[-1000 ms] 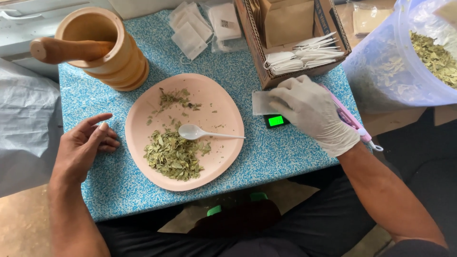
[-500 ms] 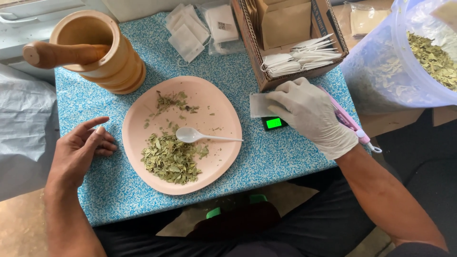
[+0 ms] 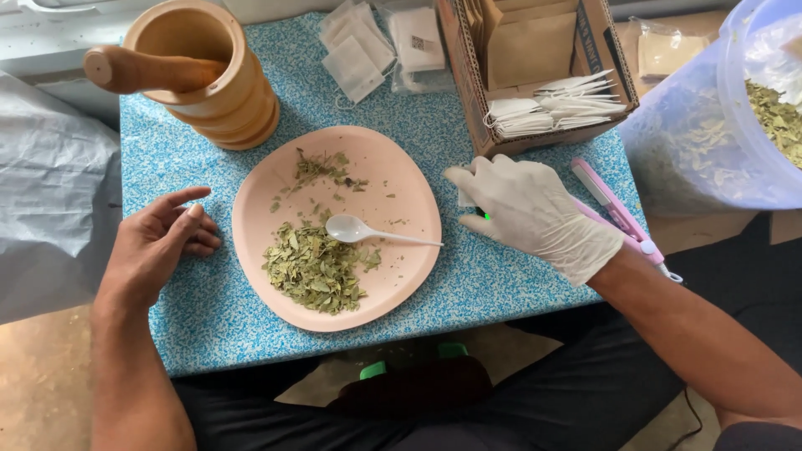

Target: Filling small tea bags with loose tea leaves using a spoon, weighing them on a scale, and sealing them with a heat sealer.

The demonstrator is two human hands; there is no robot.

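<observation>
The gloved right hand (image 3: 535,213) lies palm down, fingers spread, over a small device with a green light (image 3: 485,215), most of which it covers; whether it presses the device or merely rests on it cannot be told. It grips nothing. The bare left hand (image 3: 159,242) rests loosely open on the blue speckled tabletop (image 3: 209,301), empty, just beside the plate.

Judged from this layout, the step in hand is a pause between portions: the white plastic spoon (image 3: 368,231) lies unheld on the pink plate (image 3: 401,175), bowl near the heap of dried green leaves (image 3: 313,269), handle pointing toward the right hand. A following move would call for a short reach leftward to that handle.

Outward: a wooden mortar with pestle (image 3: 200,75), a cardboard box of paper sachets (image 3: 543,75), loose sachets (image 3: 368,46), a pink slender tool (image 3: 614,209), and a clear bag of leaves (image 3: 735,117).
</observation>
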